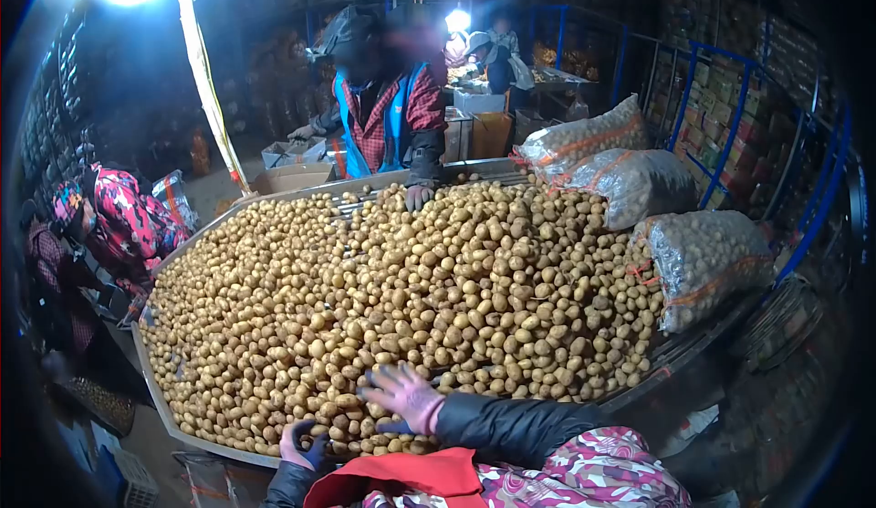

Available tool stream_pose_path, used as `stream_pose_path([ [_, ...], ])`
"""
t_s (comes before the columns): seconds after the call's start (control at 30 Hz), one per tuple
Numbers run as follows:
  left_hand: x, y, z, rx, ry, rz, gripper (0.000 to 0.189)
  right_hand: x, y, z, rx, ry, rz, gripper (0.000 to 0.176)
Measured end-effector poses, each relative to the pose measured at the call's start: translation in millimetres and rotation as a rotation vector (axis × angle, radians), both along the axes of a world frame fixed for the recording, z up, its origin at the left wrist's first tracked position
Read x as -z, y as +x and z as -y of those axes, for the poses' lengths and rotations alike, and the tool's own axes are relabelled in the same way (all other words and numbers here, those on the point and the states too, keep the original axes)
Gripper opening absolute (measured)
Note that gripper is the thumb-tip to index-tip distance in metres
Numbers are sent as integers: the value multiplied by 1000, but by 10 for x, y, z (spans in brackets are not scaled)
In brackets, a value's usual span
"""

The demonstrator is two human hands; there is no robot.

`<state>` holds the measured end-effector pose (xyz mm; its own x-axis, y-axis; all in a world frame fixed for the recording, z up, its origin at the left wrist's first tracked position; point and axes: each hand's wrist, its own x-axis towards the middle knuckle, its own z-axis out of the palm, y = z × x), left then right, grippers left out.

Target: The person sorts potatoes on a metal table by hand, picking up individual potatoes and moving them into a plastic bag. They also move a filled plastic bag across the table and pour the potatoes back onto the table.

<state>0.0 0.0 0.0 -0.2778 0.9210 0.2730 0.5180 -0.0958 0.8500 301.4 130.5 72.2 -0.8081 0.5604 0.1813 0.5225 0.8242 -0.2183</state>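
Right hand (402,397) lies spread open on heaped potatoes (438,280). Beside it, nearer the body, left hand (306,445) curls among them, grip unclear.

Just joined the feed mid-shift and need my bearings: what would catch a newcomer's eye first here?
A huge heap of potatoes fills the middle, covering a sorting table. Three bulging mesh sacks lie along its right edge, and a person in a blue vest stands at the far side. At the near edge the right hand, in a pink glove, spreads open over the potatoes.
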Motion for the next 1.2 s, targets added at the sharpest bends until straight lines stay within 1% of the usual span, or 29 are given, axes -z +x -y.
stream_pose_path([
  [0.03,-30,48,-6,27,2,-68,43,-25,11,74,-90,26,35,88],
  [0.07,-45,147,-31,10,-26,132,43,-29,-8,109,-173,16,74,83],
  [0.1,97,491,272,17,-71,106,41,280,210,379,-253,82,131,82],
  [0.17,-115,488,153,18,-156,-6,40,314,-66,321,-260,123,190,79],
  [0.2,-71,402,53,13,-150,-15,40,62,-223,214,-225,22,202,77],
  [0.23,19,329,-48,73,-174,26,40,-173,-373,123,-193,-85,216,75],
  [0.27,99,256,-88,131,-202,69,39,-2,-533,-54,-130,-112,171,74],
  [0.3,-251,312,-141,164,-306,-35,38,-20,-579,-197,-189,-132,170,76],
  [0.37,135,78,-290,302,-233,-361,37,112,-796,-396,-155,-132,167,78],
  [0.4,127,82,-322,247,-190,-289,37,-139,-831,-468,-174,-96,247,79],
  [0.43,85,60,-349,232,-200,-288,37,-111,-921,-590,-198,-112,201,81],
  [0.5,-43,6,-459,75,-107,-379,37,-25,-1165,-794,-248,-20,200,81],
  [0.53,-115,-20,-502,66,-43,-450,37,-7,-1272,-859,-235,51,223,80],
  [0.57,-100,-61,-591,59,-49,-449,37,18,-1315,-945,-229,-82,212,76],
  [0.63,-117,-162,-772,-98,-74,-357,41,76,-1484,-1086,-228,-17,139,76],
  [0.67,-150,-244,-868,-56,-62,-413,39,94,-1597,-1191,-194,-7,243,75],
  [0.7,-145,-296,-929,-50,-68,-413,39,-50,-1604,-1242,-177,-111,231,74],
  [0.77,-91,-353,-1049,-22,-103,-634,39,-35,-1636,-1294,-140,-163,188,75],
  [0.8,-19,-381,-1071,-51,-148,-629,44,-7,-1650,-1348,-136,-140,192,75],
  [0.83,51,-407,-1082,-58,-135,-655,45,26,-1665,-1385,-134,-120,197,76],
  [0.87,127,-386,-1062,-72,-125,-654,45,51,-1679,-1428,-124,-147,197,76],
  [0.9,19,-334,-1087,-89,-113,-658,45,-6,-1703,-1472,-92,-181,176,78],
  [0.93,-120,-263,-1088,-80,-116,-662,40,67,-1755,-1580,-38,-172,141,78],
  [0.97,-166,-213,-1083,-89,-121,-667,40,86,-1811,-1704,14,-160,100,79],
  [1.03,-271,-207,-1062,-66,-212,-304,33,-2,-1878,-1893,126,-116,154,78],
  [1.07,-345,-182,-1022,-105,-263,-174,30,10,-1956,-1982,189,-57,174,77],
  [1.1,-414,-192,-960,-74,-141,-239,32,51,-2033,-2072,251,1,196,76],
  [1.17,-559,-199,-840,-70,-57,-286,34,-8,-2050,-2197,336,-71,154,75],
  [1.2,-670,-143,-767,-103,-26,-200,36,105,-2099,-2304,338,-88,176,74],
])
